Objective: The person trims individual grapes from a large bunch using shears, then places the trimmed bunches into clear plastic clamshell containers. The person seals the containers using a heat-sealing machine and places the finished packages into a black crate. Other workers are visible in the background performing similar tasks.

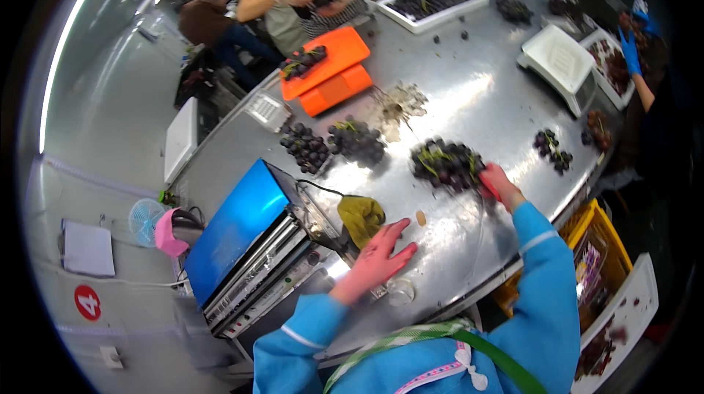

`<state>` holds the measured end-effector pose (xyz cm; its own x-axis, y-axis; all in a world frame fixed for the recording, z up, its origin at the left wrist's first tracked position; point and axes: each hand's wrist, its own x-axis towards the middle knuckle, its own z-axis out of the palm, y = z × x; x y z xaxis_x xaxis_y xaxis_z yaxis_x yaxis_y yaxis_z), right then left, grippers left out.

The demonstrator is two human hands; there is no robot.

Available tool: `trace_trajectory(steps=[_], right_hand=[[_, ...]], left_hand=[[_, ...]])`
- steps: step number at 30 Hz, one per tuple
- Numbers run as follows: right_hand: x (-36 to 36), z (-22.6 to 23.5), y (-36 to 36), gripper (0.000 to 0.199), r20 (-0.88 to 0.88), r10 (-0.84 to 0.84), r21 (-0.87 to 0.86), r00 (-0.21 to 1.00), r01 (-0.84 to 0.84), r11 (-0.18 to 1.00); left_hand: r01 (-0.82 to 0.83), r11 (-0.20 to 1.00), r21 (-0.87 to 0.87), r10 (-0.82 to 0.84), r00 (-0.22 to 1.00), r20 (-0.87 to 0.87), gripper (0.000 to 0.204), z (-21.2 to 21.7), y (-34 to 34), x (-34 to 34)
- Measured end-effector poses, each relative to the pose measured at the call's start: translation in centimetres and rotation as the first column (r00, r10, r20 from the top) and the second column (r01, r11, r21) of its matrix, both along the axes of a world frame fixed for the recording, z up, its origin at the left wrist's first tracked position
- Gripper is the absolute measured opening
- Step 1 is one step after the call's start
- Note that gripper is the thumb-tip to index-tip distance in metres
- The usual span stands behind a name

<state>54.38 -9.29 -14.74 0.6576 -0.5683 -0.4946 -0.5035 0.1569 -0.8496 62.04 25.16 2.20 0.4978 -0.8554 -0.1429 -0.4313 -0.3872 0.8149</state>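
Observation:
My left hand (377, 257) is held over the near part of the metal table with its fingers spread and nothing in them. It is close to a crumpled olive-green cloth (361, 219) and a small tan oval piece (421, 218). My right hand (500, 185) is closed at the right side of a bunch of dark grapes (446, 165) with green stems; its fingertips are partly hidden against the fruit. Left of that bunch lie two more bunches of dark grapes, one (356, 141) with green stems showing and another (304, 148) beside it.
A blue-sided machine (238, 229) stands at the left. Farther back are an orange scale (336, 89) bearing grapes, a white scale (559, 60), and a white tray (416, 26) of grapes. Gloved co-workers handle fruit at the far side and right. A yellow crate (620, 247) sits below the right edge.

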Motion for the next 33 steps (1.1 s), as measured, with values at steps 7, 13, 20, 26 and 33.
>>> trace_trajectory(steps=[7,13,20,26,33], right_hand=[[-6.0,1.0,-0.5,0.021,-0.057,0.108,0.100,0.992,-0.102,0.990],[-7.4,1.5,0.3,0.015,0.060,0.133,0.109,0.989,-0.139,0.984],[-8.7,3.9,2.7,0.051,0.164,-0.087,0.270,0.983,0.040,0.962],[-7.3,4.0,3.7,0.056,0.342,0.017,0.122,0.940,-0.063,0.990],[-5.1,5.9,5.3,0.054,0.243,-0.016,0.066,0.970,0.000,0.998]], left_hand=[[-0.337,0.899,0.281,0.438,0.711,-0.549,0.081,-6.5,-8.4,3.7],[-0.336,0.914,0.230,0.373,0.466,-0.803,0.086,-10.5,-11.6,4.2],[-0.177,0.982,0.073,0.146,0.445,-0.883,0.071,-8.3,-12.2,3.1],[-0.061,0.967,0.248,0.232,0.612,-0.756,0.052,-7.1,-12.0,4.4],[-0.172,0.959,0.227,0.283,0.675,-0.682,0.040,-6.2,-8.9,6.7]])
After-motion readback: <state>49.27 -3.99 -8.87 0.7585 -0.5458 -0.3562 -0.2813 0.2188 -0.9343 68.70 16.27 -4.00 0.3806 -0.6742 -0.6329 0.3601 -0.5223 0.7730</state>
